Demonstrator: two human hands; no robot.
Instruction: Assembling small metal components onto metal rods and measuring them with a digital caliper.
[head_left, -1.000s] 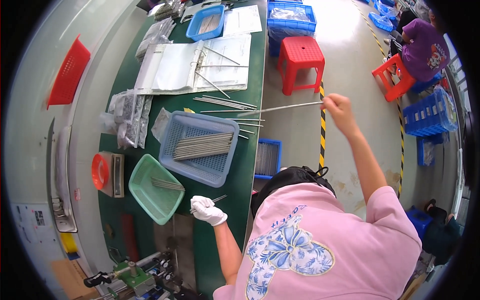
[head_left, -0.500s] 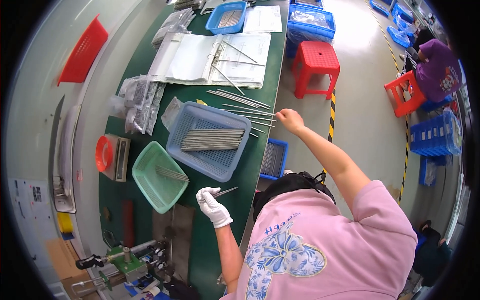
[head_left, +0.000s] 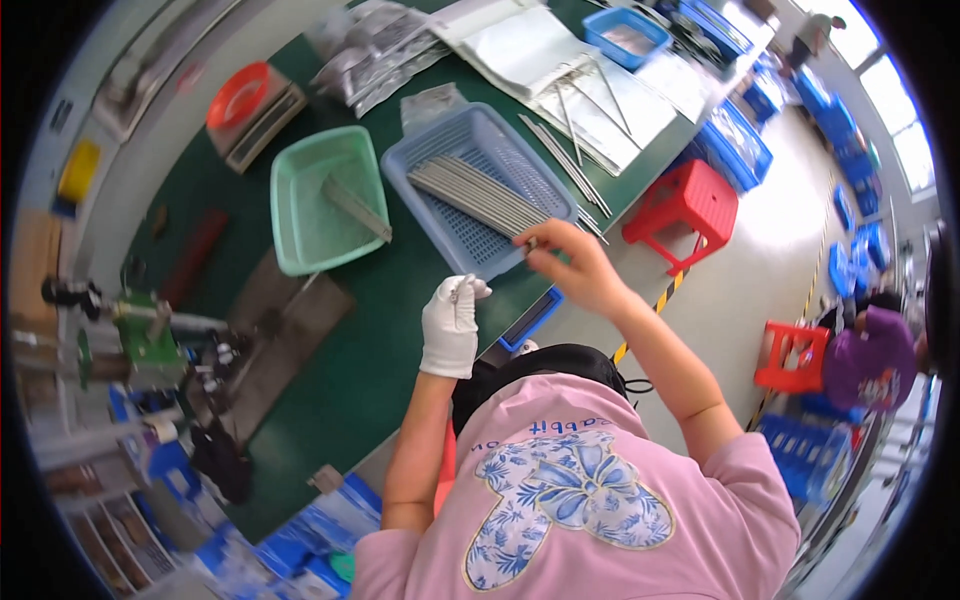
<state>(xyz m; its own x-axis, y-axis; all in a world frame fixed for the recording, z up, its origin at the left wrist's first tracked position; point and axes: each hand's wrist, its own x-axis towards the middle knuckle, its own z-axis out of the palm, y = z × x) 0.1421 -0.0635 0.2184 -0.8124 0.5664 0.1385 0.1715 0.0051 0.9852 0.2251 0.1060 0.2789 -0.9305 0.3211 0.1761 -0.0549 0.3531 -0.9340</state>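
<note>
My left hand [head_left: 452,328], in a white glove, is closed near the front corner of the blue-grey perforated basket [head_left: 408,205]. A small metal glint shows at its fingertips; the thin metal rods it grips are seen almost end-on. My bare right hand [head_left: 580,268] pinches finger and thumb together over the basket's right front side, beside the ends of a row of metal rods [head_left: 480,196] lying inside. A small dark brownish bit shows between those fingertips, too blurred to name. More loose metal rods [head_left: 568,165] lie on the green table past the basket.
A pale green tray [head_left: 285,215] holding a few thin rods stands left of the basket. Behind it is a small scale [head_left: 265,125] with a red dish. An open binder [head_left: 520,50] with rods on it lies at the back. A red stool [head_left: 690,205] stands beyond the table edge.
The whole view has turned. My right hand has come from the loose rods at the table edge to the basket's near side. My left hand stays closed, the rods now pointing differently.
</note>
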